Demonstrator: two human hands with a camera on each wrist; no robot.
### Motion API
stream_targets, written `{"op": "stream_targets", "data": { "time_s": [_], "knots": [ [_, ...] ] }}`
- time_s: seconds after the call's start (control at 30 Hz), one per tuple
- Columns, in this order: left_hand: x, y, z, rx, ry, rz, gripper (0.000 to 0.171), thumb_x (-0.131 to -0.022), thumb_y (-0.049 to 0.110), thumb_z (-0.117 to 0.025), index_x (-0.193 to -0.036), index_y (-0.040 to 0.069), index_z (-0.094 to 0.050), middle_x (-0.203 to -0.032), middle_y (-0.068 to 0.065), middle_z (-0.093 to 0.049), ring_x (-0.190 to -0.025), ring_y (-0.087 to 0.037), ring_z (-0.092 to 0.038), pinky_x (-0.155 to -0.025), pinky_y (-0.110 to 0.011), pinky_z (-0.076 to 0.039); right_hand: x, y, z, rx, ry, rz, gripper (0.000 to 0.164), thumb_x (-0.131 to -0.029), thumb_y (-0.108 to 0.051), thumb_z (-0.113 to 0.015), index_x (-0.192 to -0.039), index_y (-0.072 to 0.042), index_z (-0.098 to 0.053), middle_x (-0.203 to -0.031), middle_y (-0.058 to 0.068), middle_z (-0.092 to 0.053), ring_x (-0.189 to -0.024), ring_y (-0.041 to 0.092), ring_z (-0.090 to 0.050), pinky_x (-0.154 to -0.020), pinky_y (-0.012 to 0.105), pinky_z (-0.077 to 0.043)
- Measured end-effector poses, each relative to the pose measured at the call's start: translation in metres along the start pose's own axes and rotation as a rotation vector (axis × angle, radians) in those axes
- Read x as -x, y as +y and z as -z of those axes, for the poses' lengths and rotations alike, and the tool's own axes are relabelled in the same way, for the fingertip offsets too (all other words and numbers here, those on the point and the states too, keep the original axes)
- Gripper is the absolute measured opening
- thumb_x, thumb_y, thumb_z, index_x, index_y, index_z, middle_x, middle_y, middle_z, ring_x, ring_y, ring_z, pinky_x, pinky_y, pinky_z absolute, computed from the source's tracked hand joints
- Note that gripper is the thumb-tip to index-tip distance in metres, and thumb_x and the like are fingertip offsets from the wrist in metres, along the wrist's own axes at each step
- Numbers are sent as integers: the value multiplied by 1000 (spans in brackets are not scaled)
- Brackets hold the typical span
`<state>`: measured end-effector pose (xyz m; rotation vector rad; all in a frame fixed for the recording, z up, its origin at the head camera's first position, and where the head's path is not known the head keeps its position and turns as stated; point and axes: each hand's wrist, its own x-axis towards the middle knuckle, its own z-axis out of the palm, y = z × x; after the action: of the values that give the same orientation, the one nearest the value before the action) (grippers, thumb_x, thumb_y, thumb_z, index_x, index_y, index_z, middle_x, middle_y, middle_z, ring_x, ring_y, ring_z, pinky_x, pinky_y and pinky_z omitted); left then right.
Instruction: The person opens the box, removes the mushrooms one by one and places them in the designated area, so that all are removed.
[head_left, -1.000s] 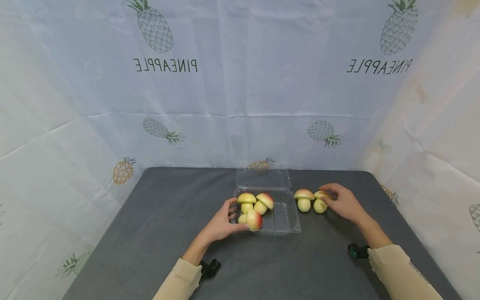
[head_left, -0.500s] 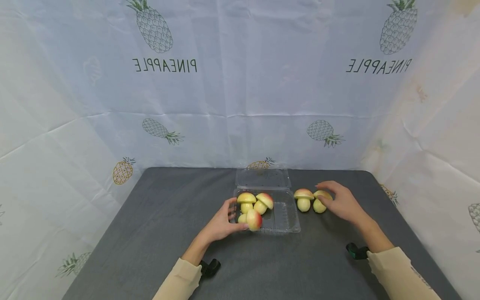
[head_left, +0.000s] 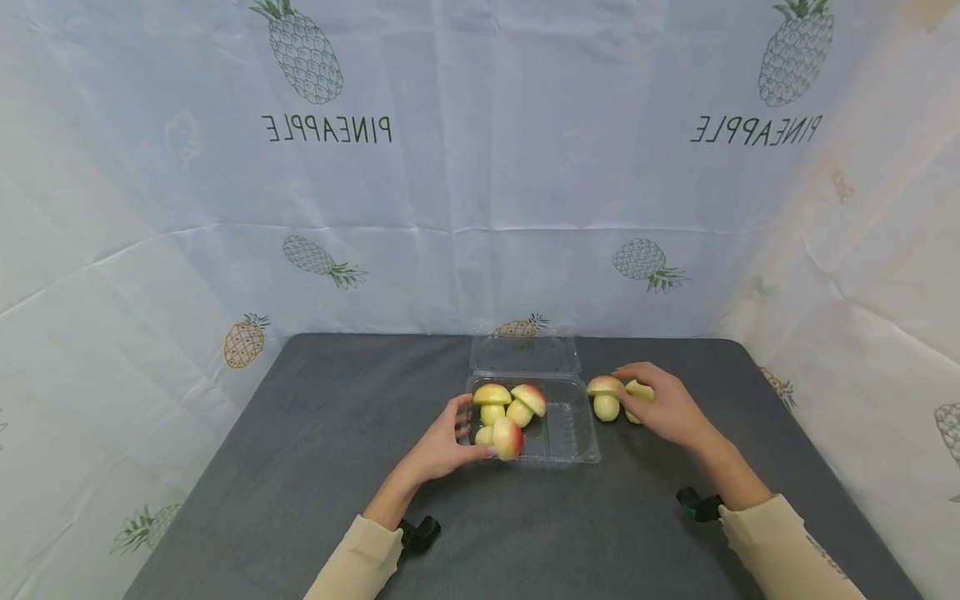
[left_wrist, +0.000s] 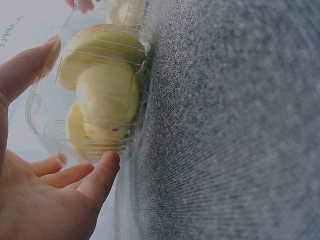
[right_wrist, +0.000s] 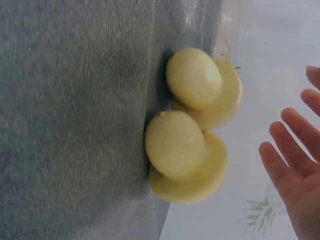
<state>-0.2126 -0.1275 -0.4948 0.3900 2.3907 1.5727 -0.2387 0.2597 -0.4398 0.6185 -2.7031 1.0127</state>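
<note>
Gripping the left side of a clear plastic container (head_left: 573,429) near the center of the head view, a person's left hand (head_left: 444,446) sets its thumb at the near rim, its fingers along the wall. Three yellow mushroom-shaped pieces with red-tinged caps sit in the container's left part: one standing piece (head_left: 492,398) at the rear, one tilted piece (head_left: 529,400) to its right and one front piece (head_left: 508,439) beside the thumb. The clear lid (head_left: 523,355) extends behind, toward the top of the frame.

Right of center, the right hand (head_left: 669,410) hovers at two more mushroom shapes, a near-container piece (head_left: 606,397) and a partly covered piece (head_left: 640,389), side by side on the dark gray table (head_left: 540,533). It holds neither; the right wrist view shows its fingers wide and straight, apart from both. A pineapple-print cloth (head_left: 487,167) fills the upper frame.
</note>
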Motion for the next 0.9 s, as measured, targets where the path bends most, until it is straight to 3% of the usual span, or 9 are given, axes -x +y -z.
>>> {"op": "stream_targets", "data": {
  "time_s": [0.5, 0.9],
  "knots": [
    [1, 3, 2, 2, -6, -3, 102, -86, 40, -83, -161, 9, -20, -163, -20, -24, -143, -45, -39, -111, -58, -42, -2, -10, -21, -36, -29, 34, 32, -98, -13, -70, -128, -1, -67, -130, 15, -63, -117, 42, -59, -88, 63, -52],
    [1, 3, 1, -1, -4, -7, 102, -86, 39, -83, -161, 9, -21, -163, -20, -25, -142, -45, -39, -111, -58, -42, -6, -20, -36, -41, -76, 64, 34, -96, -15, -73, -128, -5, -68, -132, 15, -61, -121, 39, -59, -95, 61, -51]
  ]
}}
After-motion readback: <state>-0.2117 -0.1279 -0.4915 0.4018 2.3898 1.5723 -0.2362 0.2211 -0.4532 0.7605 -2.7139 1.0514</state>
